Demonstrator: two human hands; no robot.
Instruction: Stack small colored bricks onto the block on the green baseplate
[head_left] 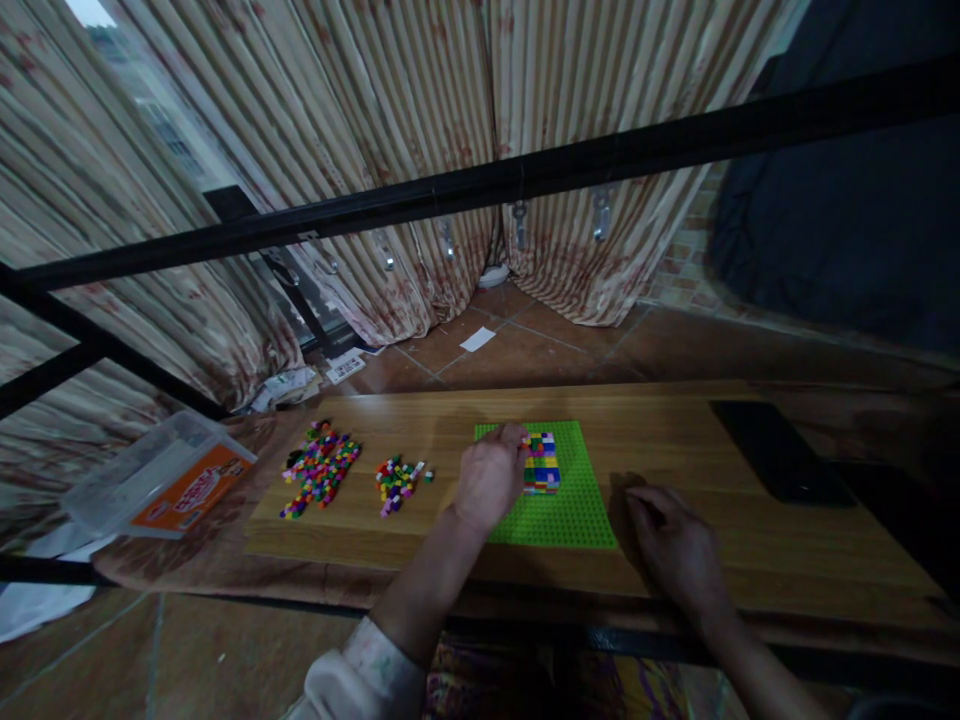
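My left hand (489, 478) reaches over the left part of a green studded baseplate (577, 515). Its fingers are pinched together at the far left corner of a block of stacked toy bricks (541, 465) in many colours. What the fingertips hold, if anything, is too small and covered to make out. The hand hides the left side of the stack. My right hand (679, 545) rests on the wooden board (420, 415) to the right of the baseplate, fingers loosely curled in, with nothing visible in them.
Left of the baseplate lie a small pile of loose bricks (397, 483) and a larger pile (322, 468). A clear plastic box (169, 475) with an orange label stands at the far left. A black phone-like slab (780, 452) lies at right. A black metal bar (450, 192) crosses above.
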